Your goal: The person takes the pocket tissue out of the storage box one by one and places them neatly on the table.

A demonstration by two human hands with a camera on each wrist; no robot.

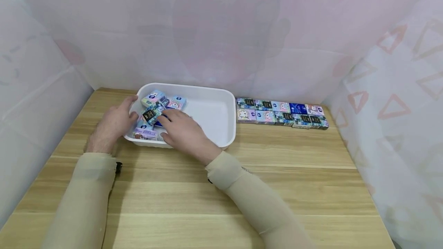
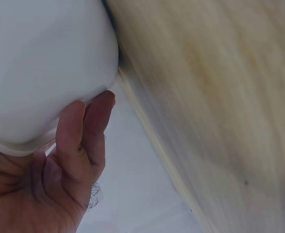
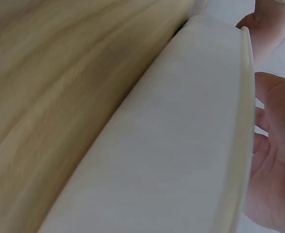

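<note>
Pocket-tissue packs (image 1: 177, 103), to judge by their size and printed wrappers, lie jumbled at the left end of a white plastic tub (image 1: 211, 112), while others sit in order on the wooden table (image 1: 180, 203) just beside its right wall. I count ten in that order: a back row (image 1: 281, 106) of five and a front row (image 1: 265, 117) of five, edge to edge. About half a dozen show loose in the tub, some perhaps hidden, so I'd judge the work partly through: ten packs are arranged, and the loose ones are not.

The person's left hand (image 1: 115, 121) grips the tub's left rim, thumb over the inner side, fingers against the outer wall, as the left wrist view shows. The right hand (image 1: 185, 130) reaches over the near rim, fingertips at a dark floral pack (image 1: 153, 113) that rests tilted on the pile. Whether they pinch it or merely touch it, I cannot tell; the right wrist view has the tub wall in the way. A deep-blue pack (image 1: 159, 123) peeks out beneath those fingers.
</note>
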